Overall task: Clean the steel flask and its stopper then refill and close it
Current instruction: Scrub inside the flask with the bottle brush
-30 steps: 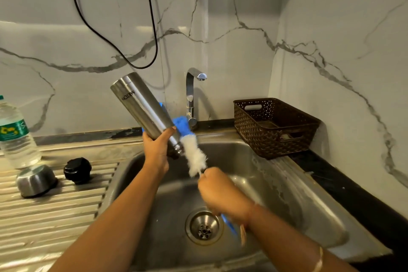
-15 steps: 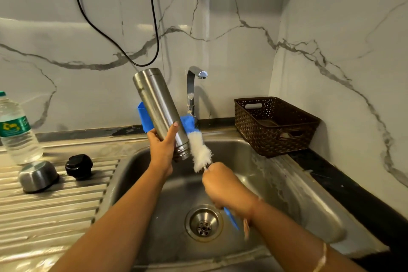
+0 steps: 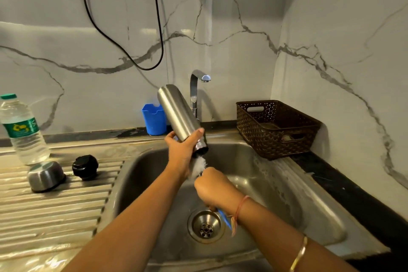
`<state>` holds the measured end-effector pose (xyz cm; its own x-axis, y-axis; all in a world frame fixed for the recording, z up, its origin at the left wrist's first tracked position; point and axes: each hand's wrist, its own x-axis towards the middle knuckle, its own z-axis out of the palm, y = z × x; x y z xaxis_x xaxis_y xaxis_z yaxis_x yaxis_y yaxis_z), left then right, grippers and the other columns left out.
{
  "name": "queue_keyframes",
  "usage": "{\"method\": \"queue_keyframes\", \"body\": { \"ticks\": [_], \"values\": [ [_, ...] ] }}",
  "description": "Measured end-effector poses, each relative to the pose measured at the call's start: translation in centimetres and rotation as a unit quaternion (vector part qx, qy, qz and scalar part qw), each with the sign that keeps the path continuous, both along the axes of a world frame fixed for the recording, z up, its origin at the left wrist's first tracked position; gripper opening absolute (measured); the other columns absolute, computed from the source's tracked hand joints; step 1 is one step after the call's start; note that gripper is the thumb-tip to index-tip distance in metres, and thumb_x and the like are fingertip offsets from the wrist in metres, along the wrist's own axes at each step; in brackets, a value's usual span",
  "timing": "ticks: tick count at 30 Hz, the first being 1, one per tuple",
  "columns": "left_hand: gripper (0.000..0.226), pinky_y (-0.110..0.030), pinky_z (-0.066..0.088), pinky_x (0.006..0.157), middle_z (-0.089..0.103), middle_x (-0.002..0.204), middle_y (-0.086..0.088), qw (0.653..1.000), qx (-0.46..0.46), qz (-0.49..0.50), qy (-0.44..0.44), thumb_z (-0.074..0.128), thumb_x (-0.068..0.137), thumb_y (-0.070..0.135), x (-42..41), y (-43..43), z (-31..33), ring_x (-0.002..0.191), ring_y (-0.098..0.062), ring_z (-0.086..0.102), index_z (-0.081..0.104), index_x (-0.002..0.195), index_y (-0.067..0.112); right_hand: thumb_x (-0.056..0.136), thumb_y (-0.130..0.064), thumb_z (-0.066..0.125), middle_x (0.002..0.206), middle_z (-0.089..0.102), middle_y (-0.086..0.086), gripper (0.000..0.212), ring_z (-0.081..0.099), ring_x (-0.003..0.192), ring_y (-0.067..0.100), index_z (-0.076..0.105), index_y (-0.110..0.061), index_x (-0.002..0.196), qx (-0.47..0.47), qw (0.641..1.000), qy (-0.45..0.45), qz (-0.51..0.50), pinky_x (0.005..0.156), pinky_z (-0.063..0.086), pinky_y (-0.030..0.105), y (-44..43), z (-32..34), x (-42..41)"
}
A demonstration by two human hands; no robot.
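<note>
My left hand (image 3: 182,152) grips the steel flask (image 3: 176,115) near its mouth and holds it tilted, mouth down, over the sink (image 3: 276,183). My right hand (image 3: 212,185) holds a bottle brush (image 3: 198,166) by its blue handle. The white bristle head is partly inside the flask's mouth. The black stopper (image 3: 85,166) sits on the ribbed drainboard (image 3: 55,205) to the left, beside the upturned steel cap (image 3: 46,176).
A plastic water bottle (image 3: 22,130) stands at the far left of the drainboard. A blue holder (image 3: 153,120) and the tap (image 3: 196,93) are behind the sink. A brown perforated basket (image 3: 276,126) sits at the right on the black counter.
The flask has swung to the right and its mouth now points down. The brush head, which was beside the flask, has gone partly into the mouth.
</note>
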<state>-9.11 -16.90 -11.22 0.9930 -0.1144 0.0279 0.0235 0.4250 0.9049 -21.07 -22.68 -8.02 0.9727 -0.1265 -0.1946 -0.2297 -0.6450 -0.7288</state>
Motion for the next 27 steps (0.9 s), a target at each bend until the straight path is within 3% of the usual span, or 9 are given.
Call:
{"method": "queue_keyframes", "body": {
  "ticks": [4, 6, 8, 12, 16, 18, 23, 25, 27],
  "values": [
    [0.08, -0.043, 0.051, 0.092, 0.056, 0.11, -0.009, 1.0, 0.011, 0.023, 0.002, 0.076, 0.075, 0.021, 0.8, 0.9, -0.7, 0.095, -0.023, 0.061, 0.027, 0.137, 0.014, 0.094, -0.007, 0.032, 0.063, 0.037, 0.002, 0.033, 0.035, 0.052, 0.012, 0.032, -0.015, 0.062, 0.017, 0.999, -0.005, -0.038, 0.048, 0.033, 0.021, -1.6, -0.2, 0.2],
    [0.093, -0.047, 0.048, 0.098, 0.059, 0.115, -0.012, 1.0, -0.002, 0.005, 0.003, 0.084, 0.061, 0.028, 0.9, 1.6, -0.7, 0.102, -0.025, 0.062, 0.032, 0.136, 0.011, 0.093, -0.009, 0.035, 0.061, 0.039, 0.002, 0.031, 0.037, 0.049, 0.012, 0.037, -0.016, 0.063, 0.034, 0.997, -0.01, -0.063, 0.041, 0.033, 0.019, -2.6, 0.0, 0.4],
    [0.103, -0.047, 0.049, 0.096, 0.057, 0.121, -0.011, 1.0, -0.009, 0.008, -0.007, 0.085, 0.055, 0.024, 1.2, 2.3, -0.8, 0.107, -0.027, 0.06, 0.028, 0.14, 0.014, 0.092, -0.01, 0.04, 0.059, 0.041, 0.003, 0.027, 0.037, 0.046, 0.014, 0.042, -0.016, 0.065, 0.07, 0.993, -0.006, -0.095, 0.038, 0.03, 0.02, -3.3, 0.5, 0.6],
    [0.093, -0.037, 0.053, 0.077, 0.05, 0.124, -0.005, 0.998, 0.014, 0.038, -0.056, 0.074, 0.072, -0.002, 1.8, 3.4, -1.1, 0.108, -0.023, 0.056, 0.019, 0.142, 0.024, 0.092, -0.01, 0.042, 0.048, 0.043, 0.002, 0.028, 0.035, 0.046, 0.015, 0.042, -0.015, 0.065, 0.085, 0.993, 0.01, -0.08, 0.041, 0.027, 0.018, -3.3, 1.5, 0.0],
    [0.089, -0.038, 0.054, 0.078, 0.051, 0.12, -0.008, 0.997, -0.03, 0.011, -0.063, 0.064, 0.076, -0.014, 1.5, 2.6, -0.4, 0.103, -0.021, 0.056, 0.018, 0.143, 0.023, 0.09, -0.007, 0.039, 0.061, 0.041, 0.003, 0.024, 0.042, 0.051, 0.02, 0.042, -0.012, 0.067, 0.013, 0.997, -0.042, -0.066, 0.045, 0.032, 0.025, -2.0, 1.2, -0.5],
    [0.087, -0.036, 0.056, 0.071, 0.053, 0.116, -0.01, 0.996, -0.056, -0.02, -0.067, 0.067, 0.074, -0.012, 0.8, 1.9, -0.5, 0.101, -0.024, 0.057, 0.021, 0.14, 0.023, 0.09, -0.009, 0.04, 0.073, 0.048, 0.004, 0.012, 0.05, 0.067, 0.024, 0.05, -0.009, 0.084, 0.0, 0.994, -0.063, -0.086, 0.056, 0.039, 0.028, -1.6, 1.3, 0.3],
    [0.096, -0.032, 0.053, 0.074, 0.052, 0.119, -0.005, 0.997, -0.061, -0.012, -0.044, 0.082, 0.061, 0.008, -0.8, 0.7, -0.5, 0.106, -0.021, 0.058, 0.02, 0.133, 0.022, 0.088, -0.01, 0.041, 0.104, 0.061, 0.016, 0.031, 0.057, 0.086, 0.029, 0.055, -0.007, 0.116, -0.025, 0.994, -0.057, -0.092, 0.068, 0.042, 0.029, -1.3, 1.4, 0.9],
    [0.083, -0.033, 0.051, 0.072, 0.051, 0.119, -0.007, 0.998, -0.033, 0.03, -0.038, 0.08, 0.067, 0.006, -0.2, 0.9, 0.0, 0.103, -0.021, 0.058, 0.023, 0.125, 0.021, 0.091, -0.009, 0.039, 0.116, 0.06, 0.02, 0.027, 0.058, 0.097, 0.033, 0.056, -0.003, 0.112, -0.052, 0.996, -0.048, -0.051, 0.07, 0.038, 0.027, -1.0, 0.8, -0.2],
    [0.069, -0.036, 0.052, 0.074, 0.051, 0.121, -0.011, 0.997, -0.049, 0.062, -0.024, 0.076, 0.074, 0.004, 0.7, 1.4, 0.5, 0.101, -0.022, 0.059, 0.026, 0.119, 0.019, 0.093, -0.008, 0.038, 0.118, 0.059, 0.022, 0.016, 0.054, 0.091, 0.029, 0.052, -0.006, 0.088, -0.055, 0.997, -0.047, -0.018, 0.068, 0.032, 0.024, -0.7, 0.3, -1.5]
  ]
}}
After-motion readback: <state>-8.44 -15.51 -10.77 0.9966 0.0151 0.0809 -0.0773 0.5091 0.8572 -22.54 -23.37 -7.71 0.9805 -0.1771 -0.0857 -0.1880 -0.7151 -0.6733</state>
